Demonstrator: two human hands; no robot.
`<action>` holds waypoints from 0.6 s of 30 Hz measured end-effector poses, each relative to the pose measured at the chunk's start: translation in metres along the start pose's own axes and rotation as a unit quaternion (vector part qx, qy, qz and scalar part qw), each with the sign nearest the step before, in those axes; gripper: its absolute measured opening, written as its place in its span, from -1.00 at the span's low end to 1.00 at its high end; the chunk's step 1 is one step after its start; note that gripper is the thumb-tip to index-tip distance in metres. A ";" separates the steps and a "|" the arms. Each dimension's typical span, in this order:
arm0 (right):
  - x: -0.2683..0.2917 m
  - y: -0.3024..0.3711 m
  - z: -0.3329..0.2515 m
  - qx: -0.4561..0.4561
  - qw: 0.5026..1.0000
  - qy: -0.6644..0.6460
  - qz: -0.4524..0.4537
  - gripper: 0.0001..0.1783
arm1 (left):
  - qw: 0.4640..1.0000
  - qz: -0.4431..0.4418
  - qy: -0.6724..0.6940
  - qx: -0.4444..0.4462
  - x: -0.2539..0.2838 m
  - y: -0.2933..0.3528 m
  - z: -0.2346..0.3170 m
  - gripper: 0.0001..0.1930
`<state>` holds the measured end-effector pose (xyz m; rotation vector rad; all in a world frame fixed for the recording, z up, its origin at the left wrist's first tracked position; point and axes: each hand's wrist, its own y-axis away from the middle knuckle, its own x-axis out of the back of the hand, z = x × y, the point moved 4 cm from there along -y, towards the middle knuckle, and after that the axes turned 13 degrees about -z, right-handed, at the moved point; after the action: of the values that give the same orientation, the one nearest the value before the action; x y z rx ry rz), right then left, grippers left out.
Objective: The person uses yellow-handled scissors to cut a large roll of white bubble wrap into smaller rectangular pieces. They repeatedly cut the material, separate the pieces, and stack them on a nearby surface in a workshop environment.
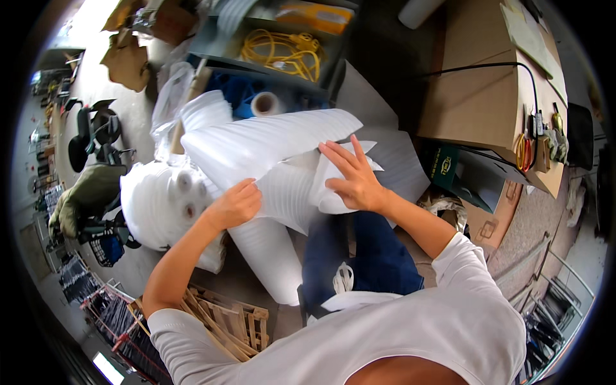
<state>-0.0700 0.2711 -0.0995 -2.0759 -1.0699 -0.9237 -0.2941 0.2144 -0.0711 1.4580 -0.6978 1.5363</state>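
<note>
A sheet of white foam wrap lies across the space in front of my legs, its lower edge loose and folded. My left hand is closed in a pinch at that edge, thumb and fingers pressed together on the foam. To the right, my right hand rests against a folded white foam piece with its fingers spread. Below my left hand, a long white foam length slants down beside my knee. What lies under the sheet is hidden.
Big white foam rolls stand at left. Beyond the sheet are a film roll and a grey bin with a yellow cord. A large cardboard box with scissors stands right; a wooden pallet lies lower left.
</note>
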 end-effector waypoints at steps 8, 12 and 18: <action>0.048 -0.090 -0.166 0.083 0.989 0.070 0.101 -0.86 | 0.982 0.112 -0.131 0.071 0.195 0.129 0.094 -0.93; 0.074 -0.105 -0.235 0.102 0.970 0.058 0.213 -0.88 | 0.966 0.126 -0.198 0.111 0.282 0.171 0.163 -0.90; 0.135 -0.138 -0.264 0.180 0.917 0.136 0.328 -0.88 | 0.942 0.097 -0.287 0.147 0.329 0.214 0.220 -0.89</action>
<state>-0.2090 0.1910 0.1853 -1.7422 -0.3116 -0.5870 -0.3499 -0.0025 0.3194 2.1601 -1.0033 1.4015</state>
